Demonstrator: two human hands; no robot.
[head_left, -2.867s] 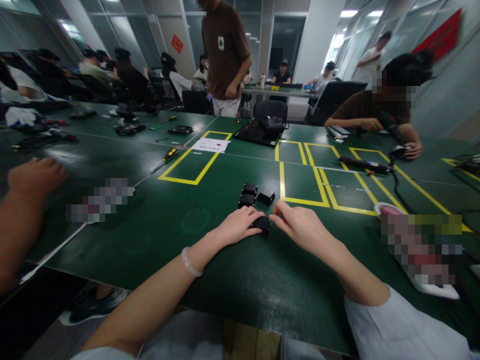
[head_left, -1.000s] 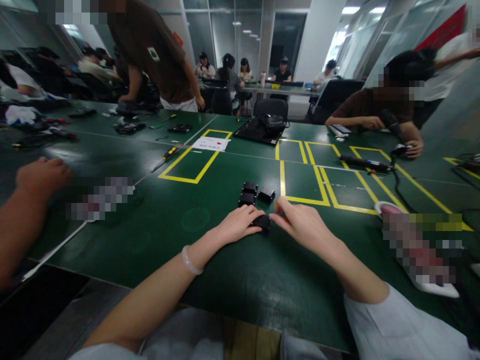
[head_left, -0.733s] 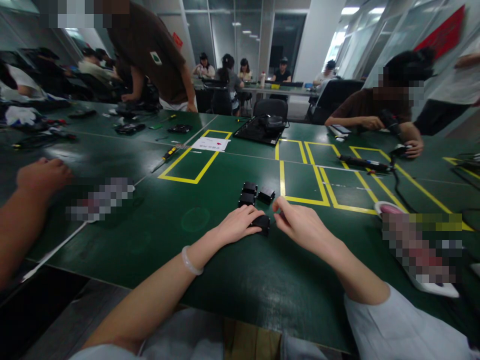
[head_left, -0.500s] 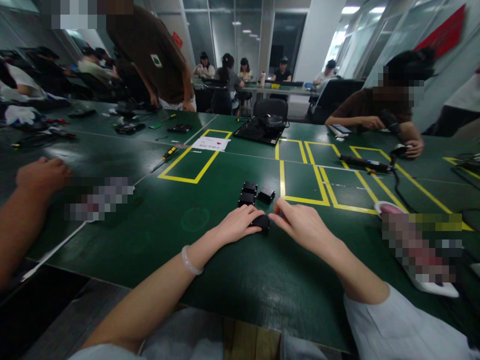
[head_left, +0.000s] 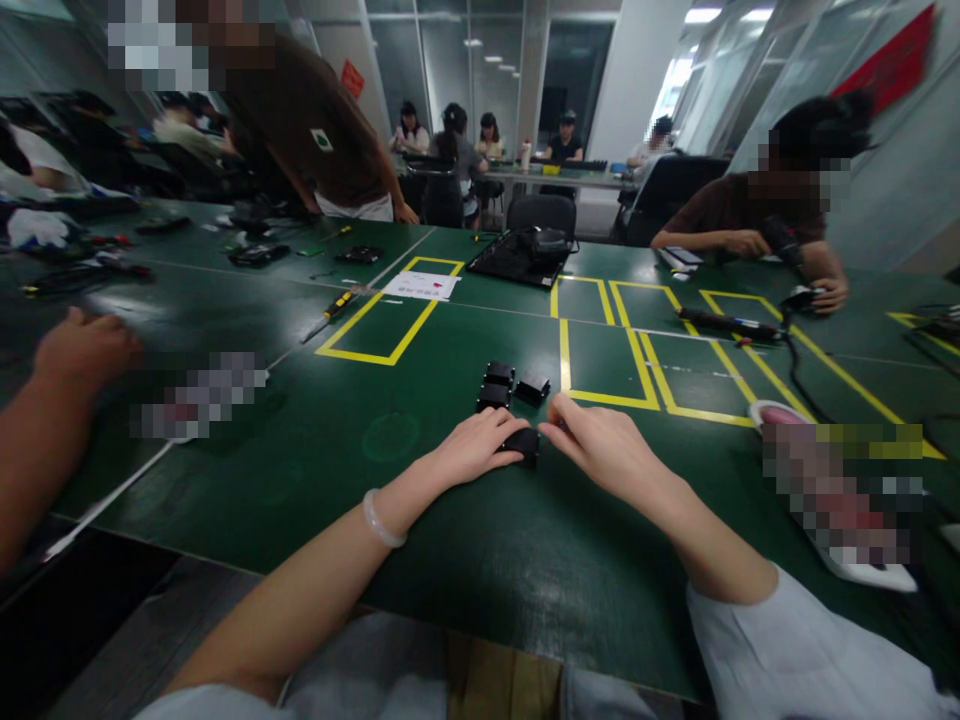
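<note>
On the green table (head_left: 450, 540), my left hand (head_left: 480, 445) has its fingers and thumb around a small black block (head_left: 523, 445), which rests on the tabletop. Just right of this block is my right hand (head_left: 581, 435), its fingers curled together near the block's right end; whatever they may pinch is too small to make out. Two similar black blocks (head_left: 496, 383) stand in a row beyond my left fingers. Another black block (head_left: 533, 387) lies to their right, slightly turned.
Yellow tape outlines (head_left: 607, 400) mark the table. A screwdriver (head_left: 328, 315) lies left of a white paper (head_left: 420, 286). A white tray (head_left: 862, 575) is at right. Another person's hand (head_left: 86, 345) rests at left. A black panel (head_left: 517, 262) lies beyond; people surround the tables.
The standing person in brown has shifted slightly right. Both my hands stay in nearly the same place around the black block.
</note>
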